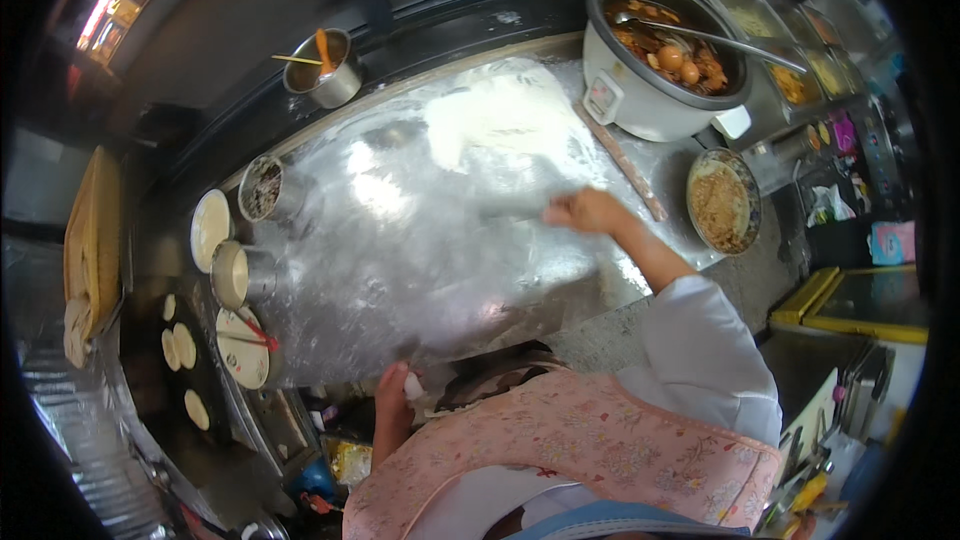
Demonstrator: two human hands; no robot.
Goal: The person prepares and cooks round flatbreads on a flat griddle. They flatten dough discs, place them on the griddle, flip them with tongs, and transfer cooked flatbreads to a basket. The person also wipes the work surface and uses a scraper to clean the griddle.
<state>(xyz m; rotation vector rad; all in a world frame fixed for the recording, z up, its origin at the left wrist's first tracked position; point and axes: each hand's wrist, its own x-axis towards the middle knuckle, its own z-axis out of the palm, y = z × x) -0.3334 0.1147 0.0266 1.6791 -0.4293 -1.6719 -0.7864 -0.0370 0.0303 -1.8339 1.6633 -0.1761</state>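
Observation:
My right hand (589, 211) is above the middle of the flour-dusted metal worktop (337, 270), fingers curled and blurred. A faint grey streak lies to its left; whether that is a held tool or a shadow I cannot tell. At the worktop's near edge, my left hand (394, 399) is closed around a small white lump (413, 387), whose kind is unclear. Loose white flour (502, 120) covers the far part of the worktop. To the right of my right hand lies a wooden rolling pin (621, 161), and beyond it a bowl of brownish filling (718, 201).
A large cooker (637, 109) with eggs in broth and a ladle stands at the far right. Metal pots (341, 86), a white bowl (210, 229) and a plate (241, 367) line the left side. Flat dough rounds (184, 345) lie on a dark griddle (214, 397).

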